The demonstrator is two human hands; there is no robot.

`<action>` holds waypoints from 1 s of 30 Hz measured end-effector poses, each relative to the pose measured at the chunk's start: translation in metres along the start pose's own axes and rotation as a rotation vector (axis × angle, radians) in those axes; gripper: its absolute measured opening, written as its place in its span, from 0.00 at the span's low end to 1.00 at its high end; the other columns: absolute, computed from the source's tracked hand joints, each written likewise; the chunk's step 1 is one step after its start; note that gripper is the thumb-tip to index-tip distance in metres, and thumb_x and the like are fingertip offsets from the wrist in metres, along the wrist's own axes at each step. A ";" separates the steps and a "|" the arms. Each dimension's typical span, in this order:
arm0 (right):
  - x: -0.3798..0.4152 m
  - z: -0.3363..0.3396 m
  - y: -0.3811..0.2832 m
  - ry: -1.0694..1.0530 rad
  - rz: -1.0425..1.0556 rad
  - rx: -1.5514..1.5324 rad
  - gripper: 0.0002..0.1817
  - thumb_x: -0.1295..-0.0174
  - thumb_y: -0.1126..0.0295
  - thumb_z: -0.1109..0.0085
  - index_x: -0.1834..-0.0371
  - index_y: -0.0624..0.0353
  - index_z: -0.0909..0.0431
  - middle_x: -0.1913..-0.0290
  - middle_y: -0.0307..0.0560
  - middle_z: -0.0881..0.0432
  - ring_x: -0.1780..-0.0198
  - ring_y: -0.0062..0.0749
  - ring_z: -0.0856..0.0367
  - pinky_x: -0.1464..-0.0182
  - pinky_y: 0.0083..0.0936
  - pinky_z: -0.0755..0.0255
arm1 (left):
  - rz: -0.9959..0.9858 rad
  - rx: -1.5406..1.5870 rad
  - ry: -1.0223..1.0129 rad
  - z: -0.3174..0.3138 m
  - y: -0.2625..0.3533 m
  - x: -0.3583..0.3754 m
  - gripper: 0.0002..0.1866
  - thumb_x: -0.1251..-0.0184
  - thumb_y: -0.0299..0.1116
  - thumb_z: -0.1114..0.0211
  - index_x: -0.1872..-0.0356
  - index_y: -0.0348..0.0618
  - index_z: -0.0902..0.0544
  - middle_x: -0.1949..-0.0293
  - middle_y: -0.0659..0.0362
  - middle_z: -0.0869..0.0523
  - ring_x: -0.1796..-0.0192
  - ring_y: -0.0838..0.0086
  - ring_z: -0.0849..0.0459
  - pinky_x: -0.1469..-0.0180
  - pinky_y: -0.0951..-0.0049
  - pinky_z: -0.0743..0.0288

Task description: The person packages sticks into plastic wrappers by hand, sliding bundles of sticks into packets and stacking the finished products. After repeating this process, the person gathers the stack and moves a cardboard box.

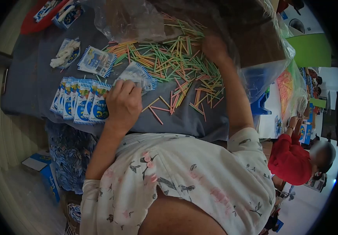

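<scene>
My left hand [124, 102] has its fingers curled down over the near edge of a small blue-and-white packet [137, 76], gripping it against the grey cloth. Beyond that packet spreads a loose heap of thin pink, green, yellow and orange sticks [173, 58]. My right hand [215, 49] is at the far right side of the heap, in the shade of the clear plastic; its fingers are too dark to make out. Left of my left hand, a row of overlapping printed packets [98, 107] lies flat. Another packet [97, 61] rests face down above the row.
A pale crumpled bundle [65, 53] lies on a packet at the left. A red tray [37, 19] with packets stands at the far left corner. Clear plastic [130, 19] and a brown box [247, 31] border the heap. A person in red [292, 158] works at the right.
</scene>
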State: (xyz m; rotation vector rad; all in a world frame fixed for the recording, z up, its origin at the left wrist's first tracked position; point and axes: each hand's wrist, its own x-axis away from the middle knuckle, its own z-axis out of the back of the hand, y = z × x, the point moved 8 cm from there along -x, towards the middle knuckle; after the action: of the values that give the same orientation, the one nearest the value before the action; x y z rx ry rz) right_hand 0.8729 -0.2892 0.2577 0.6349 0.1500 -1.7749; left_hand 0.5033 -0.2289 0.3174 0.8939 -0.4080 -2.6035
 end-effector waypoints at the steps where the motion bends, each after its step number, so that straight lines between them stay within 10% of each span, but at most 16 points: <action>1: 0.012 0.002 0.013 0.334 0.086 -0.097 0.15 0.39 0.65 0.42 0.52 0.59 0.19 0.60 0.53 0.18 0.62 0.44 0.20 0.55 0.40 0.24 | 0.012 -0.006 -0.021 -0.004 -0.002 0.003 0.08 0.50 0.22 0.32 0.66 0.37 0.14 0.68 0.57 0.20 0.61 0.60 0.21 0.63 0.63 0.26; 2: 0.003 0.026 0.009 0.337 0.089 -0.096 0.15 0.39 0.65 0.42 0.52 0.59 0.19 0.60 0.53 0.18 0.62 0.44 0.20 0.55 0.40 0.24 | 0.023 -0.010 -0.043 -0.006 -0.004 0.005 0.09 0.50 0.23 0.32 0.65 0.38 0.14 0.68 0.58 0.20 0.60 0.61 0.20 0.63 0.63 0.25; 4: 0.009 0.037 0.041 -0.127 -0.972 -1.106 0.10 0.38 0.70 0.44 0.58 0.63 0.19 0.70 0.46 0.22 0.68 0.37 0.24 0.60 0.38 0.27 | 0.048 0.050 -0.055 0.002 -0.004 0.003 0.09 0.50 0.23 0.32 0.65 0.38 0.14 0.68 0.58 0.20 0.60 0.61 0.20 0.63 0.63 0.25; 8: 0.009 0.062 0.045 0.207 -0.685 -0.994 0.04 0.39 0.76 0.44 0.66 0.64 0.21 0.76 0.40 0.28 0.71 0.30 0.28 0.63 0.34 0.31 | 0.089 0.138 -0.112 0.009 -0.007 -0.001 0.08 0.49 0.22 0.33 0.66 0.38 0.14 0.67 0.57 0.19 0.59 0.61 0.20 0.61 0.63 0.24; 10: -0.006 0.065 0.025 0.436 -0.485 -2.019 0.04 0.37 0.77 0.43 0.65 0.66 0.20 0.75 0.38 0.26 0.72 0.24 0.29 0.66 0.31 0.32 | 0.105 0.153 -0.102 0.005 -0.012 -0.001 0.08 0.49 0.22 0.33 0.66 0.38 0.14 0.67 0.57 0.19 0.59 0.61 0.20 0.61 0.63 0.24; 17: -0.023 0.065 -0.006 0.473 -0.675 -1.688 0.09 0.32 0.70 0.40 0.60 0.66 0.15 0.68 0.38 0.17 0.73 0.18 0.25 0.69 0.27 0.28 | 0.044 0.120 -0.014 0.004 -0.010 -0.002 0.06 0.48 0.23 0.31 0.67 0.38 0.14 0.68 0.57 0.19 0.62 0.62 0.20 0.63 0.63 0.25; 19: -0.020 0.028 -0.026 -0.059 -0.470 -1.262 0.14 0.29 0.62 0.40 0.58 0.64 0.15 0.65 0.42 0.14 0.66 0.26 0.16 0.62 0.30 0.20 | 0.065 0.122 -0.015 0.005 -0.009 0.001 0.06 0.48 0.22 0.31 0.67 0.38 0.14 0.68 0.57 0.20 0.62 0.62 0.20 0.63 0.63 0.25; 30: -0.022 0.090 -0.034 0.270 -0.549 -1.814 0.29 0.24 0.46 0.56 0.55 0.65 0.20 0.66 0.50 0.13 0.55 0.38 0.15 0.49 0.37 0.20 | 0.210 0.408 -0.003 0.011 -0.024 -0.018 0.05 0.51 0.20 0.30 0.71 0.37 0.14 0.72 0.56 0.18 0.66 0.61 0.19 0.64 0.64 0.25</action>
State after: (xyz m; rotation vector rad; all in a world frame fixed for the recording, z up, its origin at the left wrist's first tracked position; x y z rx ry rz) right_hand 0.8143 -0.2977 0.3366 -0.5771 1.9519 -1.2729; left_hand 0.5040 -0.1979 0.3263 0.9125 -1.0022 -2.3673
